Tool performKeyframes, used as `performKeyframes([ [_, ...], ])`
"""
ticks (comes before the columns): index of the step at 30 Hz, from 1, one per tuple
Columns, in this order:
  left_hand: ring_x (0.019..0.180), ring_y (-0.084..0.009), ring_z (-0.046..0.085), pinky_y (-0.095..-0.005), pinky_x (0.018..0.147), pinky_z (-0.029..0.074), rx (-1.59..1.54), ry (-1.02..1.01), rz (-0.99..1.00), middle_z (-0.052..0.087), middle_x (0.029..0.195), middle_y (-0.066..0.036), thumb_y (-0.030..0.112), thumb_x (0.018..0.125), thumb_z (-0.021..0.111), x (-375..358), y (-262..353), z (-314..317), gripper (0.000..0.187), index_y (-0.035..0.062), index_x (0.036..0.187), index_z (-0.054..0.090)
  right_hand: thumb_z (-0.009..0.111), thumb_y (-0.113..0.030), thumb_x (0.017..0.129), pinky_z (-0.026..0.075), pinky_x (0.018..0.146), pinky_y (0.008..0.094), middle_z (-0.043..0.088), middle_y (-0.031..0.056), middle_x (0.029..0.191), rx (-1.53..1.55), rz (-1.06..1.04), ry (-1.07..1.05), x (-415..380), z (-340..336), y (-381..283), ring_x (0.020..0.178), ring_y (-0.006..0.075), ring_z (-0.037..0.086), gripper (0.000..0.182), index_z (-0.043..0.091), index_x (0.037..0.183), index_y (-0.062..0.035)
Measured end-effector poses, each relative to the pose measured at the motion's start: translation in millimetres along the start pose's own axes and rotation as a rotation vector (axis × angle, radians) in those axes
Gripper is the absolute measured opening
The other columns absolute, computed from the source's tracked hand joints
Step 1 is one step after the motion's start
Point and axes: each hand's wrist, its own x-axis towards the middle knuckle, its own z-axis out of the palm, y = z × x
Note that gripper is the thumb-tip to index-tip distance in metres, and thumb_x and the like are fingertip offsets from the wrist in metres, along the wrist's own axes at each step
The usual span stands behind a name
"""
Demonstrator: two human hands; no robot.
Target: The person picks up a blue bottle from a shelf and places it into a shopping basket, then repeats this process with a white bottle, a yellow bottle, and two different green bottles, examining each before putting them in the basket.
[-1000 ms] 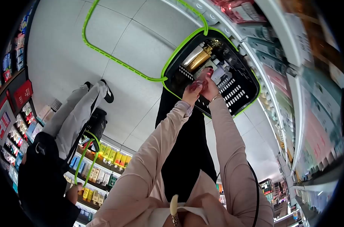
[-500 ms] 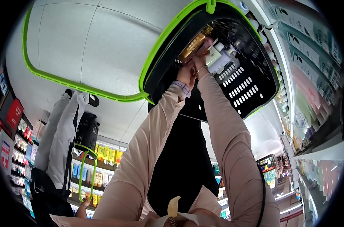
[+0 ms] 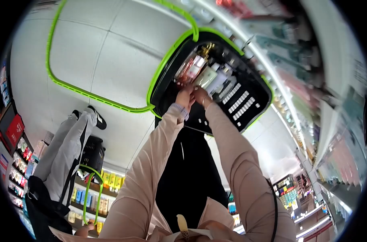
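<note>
A black shopping basket (image 3: 265, 82) with a bright green rim sits in front of me, and both my hands reach into it. Inside lie a pink-red bottle (image 3: 192, 69), a pale green bottle (image 3: 207, 77) and a lavender bottle (image 3: 218, 82), side by side. My left hand (image 3: 185, 97) is at the lower end of the pink-red bottle, its fingers closed together. Close beside it, my right hand (image 3: 201, 96) has bent fingers by the base of the pale green bottle. Whatever the fingertips pinch, if anything, is hidden.
The basket's green handle (image 3: 98, 96) is folded out to the left over the pale tiled floor (image 3: 123, 44). Shelves with hanging packets (image 3: 336, 149) line the right. At left stands another person in light grey trousers (image 3: 68, 149), holding a second black basket (image 3: 93, 155).
My hands have drawn back toward me, from among the bottles to their near ends. The pink-red bottle now lies beside the others. The basket appears smaller and lower in view.
</note>
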Motion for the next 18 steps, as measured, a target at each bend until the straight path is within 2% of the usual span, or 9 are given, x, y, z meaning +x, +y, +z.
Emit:
performKeyframes([
  [2,0.09,-0.0156,0.05,-0.0295,0.078,0.04,0.035,-0.007,-0.009,0.05,0.109,-0.002,0.029,0.083,0.046,-33.3,2.1,0.1,0.033,0.0137,0.111,0.047,0.043,-0.019,0.079,0.045,0.072,0.0355,0.061,0.0184,0.084,-0.078,-0.064,0.032,-36.7,-14.4,-19.7,0.083,0.0306,0.059,0.026,0.061,0.086,-0.0018],
  [3,0.097,-0.0182,0.048,-0.032,0.085,0.037,0.034,-0.031,0.019,0.045,0.119,-0.004,0.032,0.084,0.044,-55.0,2.1,2.6,0.039,0.0134,0.119,0.042,0.041,-0.022,0.079,0.045,0.073,0.0367,0.06,0.019,0.086,-0.321,-0.202,0.018,-38.5,-14.3,-5.0,0.083,0.0325,0.058,0.029,0.061,0.089,-0.0032],
  [5,0.105,-0.0193,0.044,-0.0356,0.091,0.031,0.103,-0.085,0.04,0.043,0.122,-0.006,0.035,0.084,0.042,-94.7,4.1,5.2,0.044,0.0132,0.122,0.039,0.038,-0.024,0.08,0.043,0.076,0.0376,0.059,0.0194,0.091,-0.364,-0.164,-0.069,-76.8,-36.3,-29.8,0.087,0.0321,0.057,0.031,0.06,0.091,-0.0051],
  [8,0.085,-0.0161,0.051,-0.0336,0.076,0.039,0.148,-0.07,0.049,0.055,0.093,-0.002,0.036,0.081,0.048,-174.9,7.0,17.3,0.03,0.013,0.101,0.051,0.038,-0.013,0.075,0.044,0.074,0.0394,0.058,0.0211,0.089,-0.435,-0.328,-0.066,-109.2,-50.1,-29.9,0.084,0.033,0.056,0.028,0.06,0.089,-0.003],
  [9,0.07,-0.0119,0.053,-0.0251,0.057,0.042,0.162,-0.099,0.12,0.057,0.08,0.001,0.031,0.082,0.046,-203.0,2.5,21.5,0.022,0.0144,0.095,0.053,0.039,-0.01,0.072,0.043,0.074,0.0402,0.058,0.0218,0.09,-0.509,-0.349,-0.076,-148.7,-70.6,-67.0,0.084,0.0343,0.056,0.027,0.06,0.088,-0.0025],
  [10,0.07,-0.0127,0.054,-0.0266,0.057,0.043,0.153,-0.17,0.085,0.057,0.079,0.0,0.029,0.083,0.047,-220.5,-1.0,20.5,0.02,0.0135,0.094,0.053,0.04,-0.01,0.073,0.044,0.074,0.04,0.057,0.0221,0.091,-0.577,-0.459,-0.076,-187.8,-96.2,-98.9,0.083,0.0349,0.056,0.028,0.058,0.093,-0.0032],
  [12,0.071,-0.0156,0.055,-0.0296,0.059,0.045,0.095,-0.375,-0.043,0.057,0.078,-0.002,0.024,0.083,0.047,-218.9,-14.8,4.6,0.016,0.0128,0.092,0.054,0.039,-0.012,0.079,0.044,0.077,0.0367,0.057,0.0205,0.093,-0.435,-0.4,-0.005,-296.2,-149.4,-181.8,0.088,0.0323,0.055,0.031,0.048,0.108,-0.0052],
  [16,0.069,-0.0168,0.056,-0.0289,0.056,0.045,0.129,-0.334,-0.079,0.057,0.075,-0.004,0.022,0.081,0.05,-306.2,6.4,31.0,0.014,0.009,0.084,0.056,0.039,-0.004,0.083,0.042,0.08,0.0279,0.056,0.0122,0.101,0.031,-0.662,0.099,-386.3,-210.7,-212.7,0.093,0.0177,0.054,0.03,0.045,0.112,-0.0042],
  [18,0.069,-0.0157,0.055,-0.0281,0.06,0.045,0.043,-0.562,-0.036,0.057,0.073,-0.002,0.018,0.081,0.048,-320.3,37.0,39.7,0.011,0.0112,0.083,0.056,0.036,0.001,0.084,0.042,0.08,0.0242,0.054,0.0101,0.103,0.367,-0.783,0.093,-432.9,-238.7,-220.1,0.093,0.0138,0.051,0.032,0.044,0.115,-0.0034],
])
